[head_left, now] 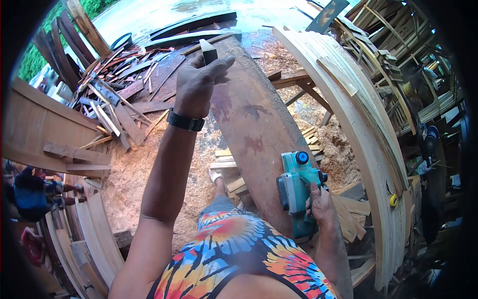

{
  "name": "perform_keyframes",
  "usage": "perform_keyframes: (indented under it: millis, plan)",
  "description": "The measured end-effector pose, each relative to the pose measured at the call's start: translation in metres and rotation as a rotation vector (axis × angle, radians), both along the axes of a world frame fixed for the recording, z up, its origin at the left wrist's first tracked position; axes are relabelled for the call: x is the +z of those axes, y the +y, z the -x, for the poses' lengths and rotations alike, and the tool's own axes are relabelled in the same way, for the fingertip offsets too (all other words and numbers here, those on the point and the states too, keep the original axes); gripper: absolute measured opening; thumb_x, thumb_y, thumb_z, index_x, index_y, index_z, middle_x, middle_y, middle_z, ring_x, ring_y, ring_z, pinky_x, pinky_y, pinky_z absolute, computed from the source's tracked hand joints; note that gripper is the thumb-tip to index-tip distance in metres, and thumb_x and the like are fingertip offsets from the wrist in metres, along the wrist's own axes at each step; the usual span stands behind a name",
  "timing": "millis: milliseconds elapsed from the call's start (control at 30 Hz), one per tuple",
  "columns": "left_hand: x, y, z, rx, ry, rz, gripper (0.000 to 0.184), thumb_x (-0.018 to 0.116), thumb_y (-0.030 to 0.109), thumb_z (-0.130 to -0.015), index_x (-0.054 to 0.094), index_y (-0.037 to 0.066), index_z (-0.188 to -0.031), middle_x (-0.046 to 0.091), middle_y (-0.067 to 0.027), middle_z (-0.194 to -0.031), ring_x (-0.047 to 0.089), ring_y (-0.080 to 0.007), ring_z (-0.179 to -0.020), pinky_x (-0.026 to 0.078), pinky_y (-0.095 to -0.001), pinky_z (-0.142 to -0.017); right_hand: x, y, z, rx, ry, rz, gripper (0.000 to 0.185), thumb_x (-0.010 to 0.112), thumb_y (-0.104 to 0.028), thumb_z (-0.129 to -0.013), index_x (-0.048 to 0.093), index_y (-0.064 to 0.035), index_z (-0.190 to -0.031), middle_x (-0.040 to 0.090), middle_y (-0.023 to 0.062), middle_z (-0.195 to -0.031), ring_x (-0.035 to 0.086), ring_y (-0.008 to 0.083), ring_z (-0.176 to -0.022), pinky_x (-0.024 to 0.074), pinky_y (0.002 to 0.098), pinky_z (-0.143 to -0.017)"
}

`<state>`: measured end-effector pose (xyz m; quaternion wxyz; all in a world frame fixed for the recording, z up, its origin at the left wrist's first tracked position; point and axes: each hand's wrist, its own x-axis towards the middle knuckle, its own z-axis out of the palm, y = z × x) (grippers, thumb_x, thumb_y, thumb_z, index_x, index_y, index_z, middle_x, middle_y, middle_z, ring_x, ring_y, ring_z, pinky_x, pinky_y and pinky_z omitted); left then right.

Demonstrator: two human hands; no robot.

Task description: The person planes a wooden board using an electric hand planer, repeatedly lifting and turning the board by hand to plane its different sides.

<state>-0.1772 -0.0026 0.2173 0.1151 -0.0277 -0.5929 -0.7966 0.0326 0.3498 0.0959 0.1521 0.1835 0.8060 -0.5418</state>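
Note:
My left hand [201,82] is stretched out over the far part of the long wooden bench [251,119], a dark wristband [185,120] round its wrist. Held in its fingers is a small block [209,55], dark on one face and pale at the top; its exact kind is unclear. My right hand [321,203] grips the handle of a teal electric planer [298,192], its fingers partly hidden. The planer rests on the near right part of the bench.
Long pale planks [348,119] lie stacked along the right, with a yellow tape measure [393,200] on them. Scrap wood [114,109] is heaped at the left. Shavings [139,169] cover the ground. Another person [32,192] is at the far left.

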Motion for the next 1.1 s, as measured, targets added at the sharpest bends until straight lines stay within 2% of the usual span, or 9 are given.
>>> perform_keyframes:
  millis: [500,600,700,833,933,1100]
  plan:
    - [-0.002,0.001,-0.001,0.005,0.012,0.008,0.021,0.081,0.018,-0.085,0.07,0.003,-0.095,0.069,-0.0027,-0.086,0.063,-0.0104,-0.073,0.053,-0.0257,-0.066,0.001,0.0,0.002,-0.014,-0.009,0.045,0.064,0.048,-0.065,-0.099,0.061,-0.0015,-0.1,0.054,0.0024,-0.056,0.051,0.0115,-0.042,0.0403,0.0286,-0.041]
    - [-0.005,-0.001,0.002,-0.018,0.021,0.017,0.025,0.081,0.018,-0.085,0.07,0.001,-0.101,0.069,-0.0041,-0.089,0.065,-0.0113,-0.077,0.055,-0.0256,-0.068,0.002,-0.001,0.001,-0.019,-0.006,0.046,0.064,0.048,-0.064,-0.099,0.061,-0.0012,-0.099,0.053,0.0025,-0.055,0.051,0.0115,-0.042,0.0401,0.0284,-0.041]
    - [-0.003,0.002,0.003,0.013,-0.007,0.063,0.033,0.079,0.018,-0.088,0.068,-0.001,-0.112,0.071,-0.0055,-0.095,0.067,-0.0113,-0.08,0.056,-0.026,-0.074,-0.001,0.0,0.001,-0.017,-0.003,0.052,0.064,0.048,-0.063,-0.1,0.061,-0.0007,-0.098,0.053,0.0027,-0.055,0.051,0.0116,-0.041,0.0401,0.0282,-0.04]
    - [-0.004,0.007,0.006,0.006,0.012,0.035,0.028,0.08,0.019,-0.088,0.071,0.002,-0.108,0.072,-0.0028,-0.095,0.066,-0.0091,-0.078,0.056,-0.0245,-0.073,-0.007,0.002,0.0,-0.018,0.01,0.056,0.063,0.047,-0.062,-0.101,0.06,-0.0003,-0.098,0.053,0.0028,-0.055,0.05,0.0117,-0.041,0.04,0.0281,-0.04]
    - [-0.001,0.008,0.005,0.013,0.021,0.043,0.027,0.08,0.019,-0.088,0.071,0.003,-0.108,0.072,-0.0027,-0.096,0.066,-0.009,-0.078,0.056,-0.0246,-0.073,-0.013,0.006,0.001,-0.015,-0.033,0.059,0.07,0.046,-0.067,-0.098,0.057,-0.0011,-0.116,0.05,0.0018,-0.056,0.048,0.011,-0.04,0.0394,0.0271,-0.039]
    - [-0.003,0.007,0.005,0.002,0.018,0.028,0.028,0.079,0.019,-0.088,0.071,0.003,-0.109,0.072,-0.0027,-0.096,0.067,-0.0087,-0.079,0.057,-0.0254,-0.074,-0.007,0.002,0.002,-0.01,-0.019,0.068,0.069,0.046,-0.067,-0.098,0.057,-0.0013,-0.115,0.05,0.0018,-0.056,0.048,0.0113,-0.04,0.0396,0.0273,-0.039]
